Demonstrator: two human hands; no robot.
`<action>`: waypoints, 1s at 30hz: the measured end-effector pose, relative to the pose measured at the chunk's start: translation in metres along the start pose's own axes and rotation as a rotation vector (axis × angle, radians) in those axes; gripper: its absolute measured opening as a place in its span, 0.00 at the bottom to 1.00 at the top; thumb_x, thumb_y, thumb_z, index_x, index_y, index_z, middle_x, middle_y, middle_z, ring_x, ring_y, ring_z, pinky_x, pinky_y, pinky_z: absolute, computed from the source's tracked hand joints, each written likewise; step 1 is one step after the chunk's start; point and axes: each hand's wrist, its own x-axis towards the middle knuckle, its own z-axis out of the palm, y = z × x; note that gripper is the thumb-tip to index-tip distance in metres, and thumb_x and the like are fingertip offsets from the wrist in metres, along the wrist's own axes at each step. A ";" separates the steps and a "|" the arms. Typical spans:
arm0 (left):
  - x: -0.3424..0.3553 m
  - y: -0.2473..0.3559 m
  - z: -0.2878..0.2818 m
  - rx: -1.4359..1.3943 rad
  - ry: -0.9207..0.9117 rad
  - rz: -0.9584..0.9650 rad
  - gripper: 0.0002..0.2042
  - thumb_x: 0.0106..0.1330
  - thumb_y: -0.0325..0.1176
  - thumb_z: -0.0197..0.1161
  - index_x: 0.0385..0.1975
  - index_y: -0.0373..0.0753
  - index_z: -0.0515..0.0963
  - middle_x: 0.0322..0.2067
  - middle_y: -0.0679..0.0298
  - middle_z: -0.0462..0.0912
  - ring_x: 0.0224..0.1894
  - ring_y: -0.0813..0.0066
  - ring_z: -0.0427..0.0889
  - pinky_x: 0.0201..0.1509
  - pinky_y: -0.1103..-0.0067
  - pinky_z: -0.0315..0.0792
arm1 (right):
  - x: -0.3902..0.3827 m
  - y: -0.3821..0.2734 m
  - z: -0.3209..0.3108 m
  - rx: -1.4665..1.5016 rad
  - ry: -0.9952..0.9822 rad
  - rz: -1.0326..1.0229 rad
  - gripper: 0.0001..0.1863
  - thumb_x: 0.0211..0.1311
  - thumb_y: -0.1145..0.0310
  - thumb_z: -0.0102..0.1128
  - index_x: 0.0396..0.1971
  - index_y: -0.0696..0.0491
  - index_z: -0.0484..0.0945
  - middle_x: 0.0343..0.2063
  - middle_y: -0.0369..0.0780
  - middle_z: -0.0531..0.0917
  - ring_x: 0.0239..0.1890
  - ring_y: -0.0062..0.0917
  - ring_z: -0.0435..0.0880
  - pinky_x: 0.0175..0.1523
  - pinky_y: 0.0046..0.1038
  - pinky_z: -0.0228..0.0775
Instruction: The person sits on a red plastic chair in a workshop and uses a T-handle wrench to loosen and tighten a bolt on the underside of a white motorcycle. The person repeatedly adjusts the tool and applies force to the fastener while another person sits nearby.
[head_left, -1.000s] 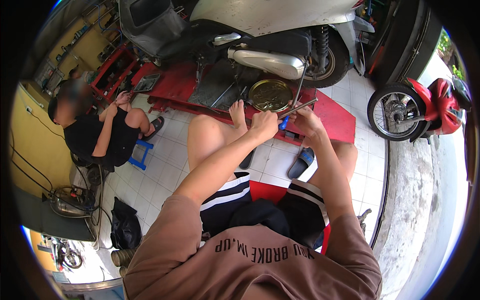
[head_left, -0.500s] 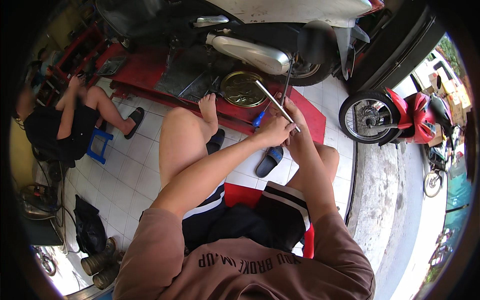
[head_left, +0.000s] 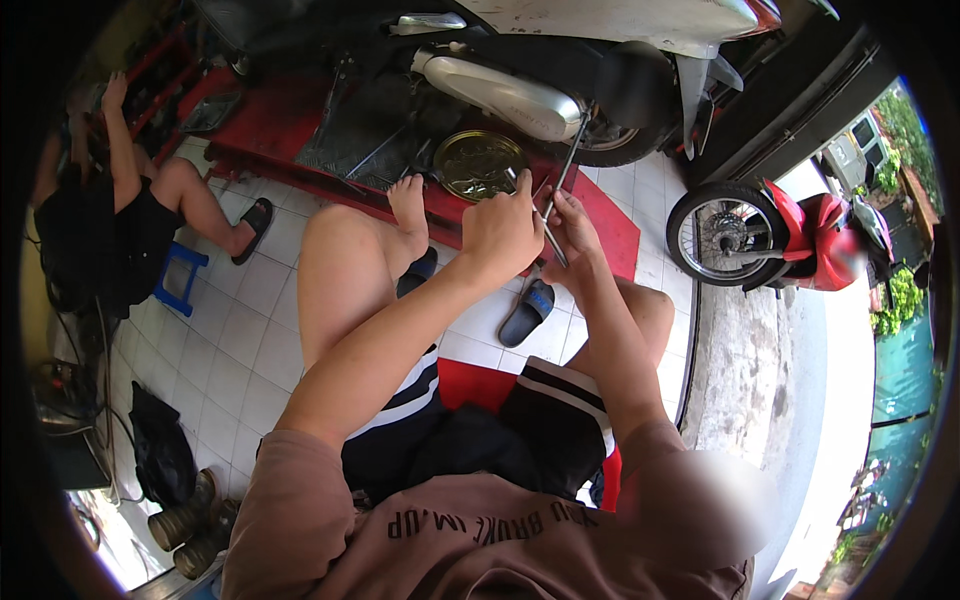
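Higher up the silver bar [head_left: 553, 245] is where the left hand [head_left: 500, 232] has gone; a moment ago it was near the low end. Far to the left of the hands, another person's hand [head_left: 115, 92] has gone up too. The left hand is closed around the bar, with one finger pointing up near its top. Just beside it, the right hand [head_left: 577, 230] is curled on a long thin rod [head_left: 571, 155]. The bar's low end is by the right palm; I cannot tell if it is gripped there. Past both hands, the rod runs up toward the back of a scooter [head_left: 500, 95]. Just past the left hand, a round gold pan [head_left: 470, 165] sits on a red platform [head_left: 612, 228]. Below the hands is a dark slipper [head_left: 527, 317].
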 end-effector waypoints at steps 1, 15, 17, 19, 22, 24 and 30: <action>-0.004 -0.001 -0.001 0.064 -0.050 -0.001 0.19 0.61 0.34 0.57 0.50 0.32 0.74 0.21 0.52 0.82 0.27 0.55 0.84 0.29 0.65 0.78 | -0.002 -0.003 0.003 -0.010 0.013 0.014 0.11 0.68 0.66 0.52 0.42 0.58 0.73 0.22 0.30 0.71 0.23 0.11 0.63 0.30 0.13 0.59; 0.001 -0.027 0.053 0.131 -0.155 0.017 0.14 0.64 0.42 0.58 0.26 0.38 0.81 0.23 0.55 0.82 0.30 0.57 0.84 0.34 0.65 0.76 | -0.003 -0.005 0.009 0.137 -0.346 -0.056 0.12 0.64 0.62 0.58 0.39 0.54 0.73 0.20 0.29 0.68 0.21 0.13 0.62 0.36 0.20 0.59; -0.005 -0.029 0.064 0.068 -0.101 0.061 0.15 0.64 0.43 0.58 0.25 0.37 0.81 0.23 0.54 0.82 0.30 0.56 0.84 0.35 0.64 0.76 | -0.002 -0.003 0.009 0.090 -0.369 -0.082 0.12 0.64 0.62 0.58 0.39 0.54 0.72 0.20 0.29 0.67 0.21 0.13 0.62 0.35 0.20 0.58; -0.003 -0.022 0.062 0.016 -0.212 0.117 0.15 0.64 0.42 0.58 0.26 0.36 0.81 0.24 0.52 0.82 0.30 0.54 0.83 0.36 0.63 0.75 | 0.003 -0.003 0.005 0.074 -0.386 -0.091 0.12 0.65 0.61 0.57 0.39 0.55 0.72 0.20 0.28 0.67 0.21 0.13 0.61 0.32 0.19 0.57; -0.002 -0.008 0.052 -0.119 -0.315 0.252 0.13 0.64 0.40 0.58 0.29 0.36 0.81 0.26 0.51 0.82 0.31 0.52 0.83 0.37 0.62 0.75 | 0.005 -0.004 -0.003 0.089 -0.351 -0.024 0.12 0.66 0.61 0.56 0.39 0.55 0.72 0.20 0.28 0.68 0.21 0.13 0.63 0.31 0.19 0.59; -0.002 0.004 0.035 -0.162 -0.334 0.371 0.10 0.63 0.37 0.58 0.35 0.40 0.81 0.27 0.51 0.82 0.31 0.51 0.82 0.38 0.61 0.75 | 0.005 -0.004 -0.012 -0.005 -0.225 -0.049 0.12 0.66 0.61 0.56 0.39 0.55 0.72 0.21 0.28 0.70 0.22 0.13 0.66 0.30 0.19 0.61; 0.003 0.006 0.001 -0.131 -0.031 0.354 0.18 0.62 0.36 0.59 0.50 0.37 0.75 0.23 0.50 0.81 0.28 0.52 0.82 0.33 0.63 0.75 | -0.005 -0.001 0.005 0.062 0.043 0.000 0.10 0.67 0.64 0.54 0.40 0.55 0.73 0.20 0.29 0.72 0.22 0.12 0.68 0.29 0.15 0.62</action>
